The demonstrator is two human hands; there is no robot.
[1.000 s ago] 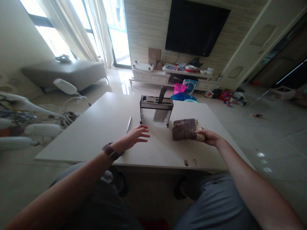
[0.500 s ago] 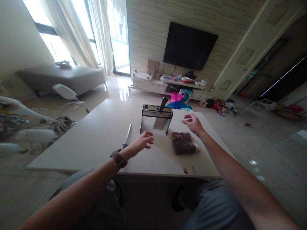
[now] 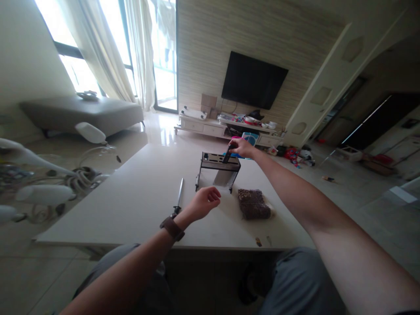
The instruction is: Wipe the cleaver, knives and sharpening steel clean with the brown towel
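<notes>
My right hand (image 3: 242, 148) is closed around the black handle of a cleaver (image 3: 222, 178), whose wide blade shows through the clear front of a knife block (image 3: 207, 161). The blade is still inside the block. My left hand (image 3: 206, 203) hovers over the table in front of the block, its fingers loosely curled and holding nothing. A sharpening steel (image 3: 180, 192) lies on the table just beyond my left wrist, its handle partly hidden by the wrist. To the right of the block rests a folded brown leopard-print cloth (image 3: 254, 204).
The white table (image 3: 131, 201) has two small items (image 3: 258, 242) near its front edge. White lamp arms (image 3: 46, 194) crowd the left side. Beyond stand a grey bench (image 3: 82, 110), a low TV cabinet (image 3: 193, 125) and a wall-mounted TV (image 3: 254, 80).
My right hand has moved left to the cleaver handle and closed on it. My left hand's fingers have curled in a little more. The view has tilted up slightly.
</notes>
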